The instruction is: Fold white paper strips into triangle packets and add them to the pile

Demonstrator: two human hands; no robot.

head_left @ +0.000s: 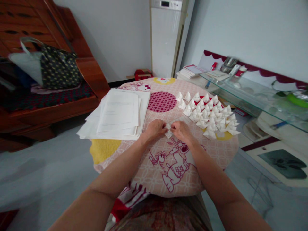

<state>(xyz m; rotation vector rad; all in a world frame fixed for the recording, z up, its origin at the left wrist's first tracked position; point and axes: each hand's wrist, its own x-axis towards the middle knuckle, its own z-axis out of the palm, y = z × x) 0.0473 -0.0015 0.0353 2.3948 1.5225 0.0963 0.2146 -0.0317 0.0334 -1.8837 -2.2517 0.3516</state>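
We sit at a round table draped in a pink, white-patterned cloth (218, 157), with both forearms reaching forward over its near edge. Between our two hands, near the middle of the table, is a small, flat-looking piece of folded white paper (168, 132). Our bare left hand (156, 129) has its fingers drawn together on the paper's left side, and our bare right hand (181, 130) pinches it from the right. Our fingers hide part of the paper, so we cannot make out its folds, nor whether its underside touches the cloth.

To the left of our hands lies a broad, uneven stack of white paper sheets (117, 112), with faint lines of print on the upper ones. To the right, well apart from the stack, stand many small, pointed, folded white paper pieces (213, 114), crowded close together in slanting rows. Beyond our hands we see a round magenta checked patch (162, 102) on the cloth; nearer to us is a magenta-outlined cartoon dog (176, 165).

Past the table on the left is a reddish-brown carved wooden bench (89, 72) bearing a dark, light-speckled bag (59, 67). On the right we see a long glass-topped stand (243, 88) holding papers and metal containers.
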